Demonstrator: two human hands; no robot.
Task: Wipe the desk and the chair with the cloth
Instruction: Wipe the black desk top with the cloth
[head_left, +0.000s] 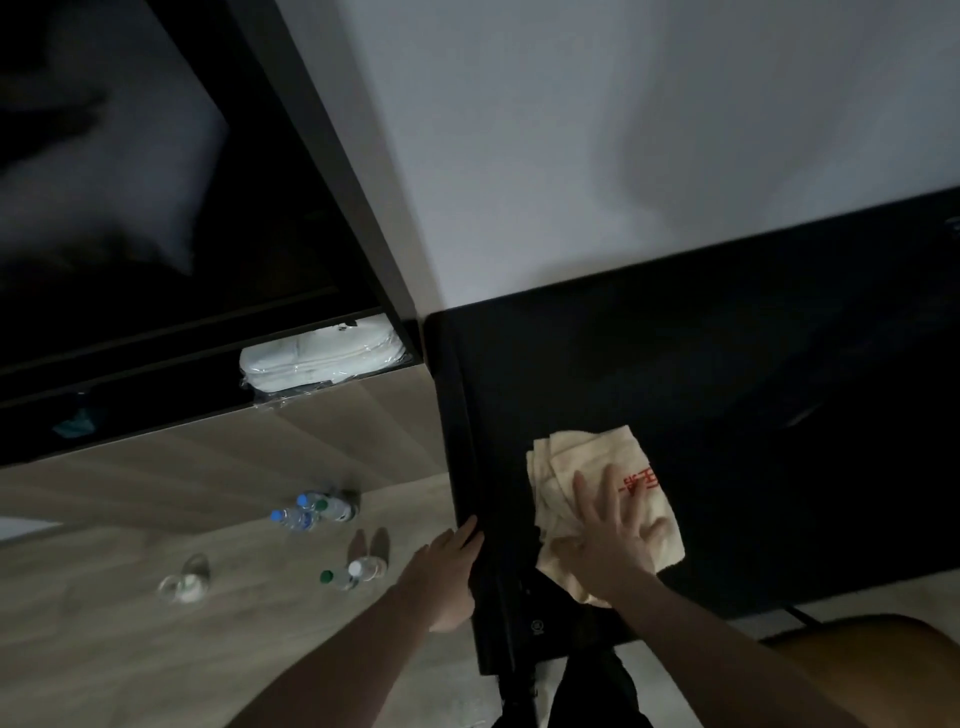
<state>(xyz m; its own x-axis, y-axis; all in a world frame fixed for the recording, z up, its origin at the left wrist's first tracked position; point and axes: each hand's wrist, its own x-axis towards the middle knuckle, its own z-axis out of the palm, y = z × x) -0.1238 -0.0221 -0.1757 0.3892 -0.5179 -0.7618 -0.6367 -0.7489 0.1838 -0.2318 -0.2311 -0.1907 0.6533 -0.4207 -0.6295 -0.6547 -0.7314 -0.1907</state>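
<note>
**Cream cloth on the black desk, near its left end**

Cream terry cloth (605, 499) with red lettering lies folded on the black desk (727, 415), toward seven o'clock of the top. We have our right hand (615, 540) flat on it, fingers straight and spread, pressing down rather than pinching. Our left hand (449, 577) rests at nine o'clock from the cloth on the desk's left edge, fingers laid against the dark rim; whether they curl under it we cannot tell.

To wipe well from here, we judge it best to keep the palm flat, sweep in long overlapping passes toward two o'clock, where most of the top appears unwiped, and steady ourselves with the left hand. The tan chair (857, 654) at five o'clock is still to be done.

Water bottles (317, 512) stand on the wood floor (156, 623) at nine o'clock, well apart from the desk.
</note>
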